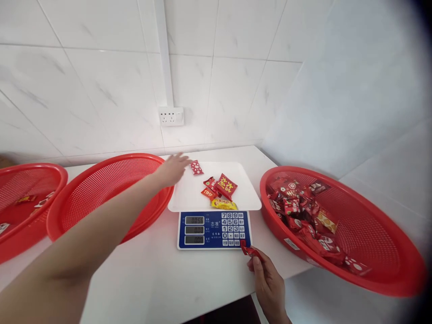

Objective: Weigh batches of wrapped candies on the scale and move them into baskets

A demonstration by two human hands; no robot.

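Note:
My left hand (173, 167) reaches across the table with fingers stretched out, just left of a small red packet (196, 167) on the white tray (189, 195) of a blue-faced scale (213, 229). Several more red packets (221, 186) and a yellow one (224, 204) lie on the tray. My right hand (266, 279) is near the table's front edge, pinched on a small red packet (250, 251) beside the scale's keypad.
A red mesh basket (371, 234) at the right holds several red snack packets. Two more red baskets stand at the left, one (101, 193) next to the scale, one (23, 202) at the far left with a few packets. A wall socket (172, 116) sits behind.

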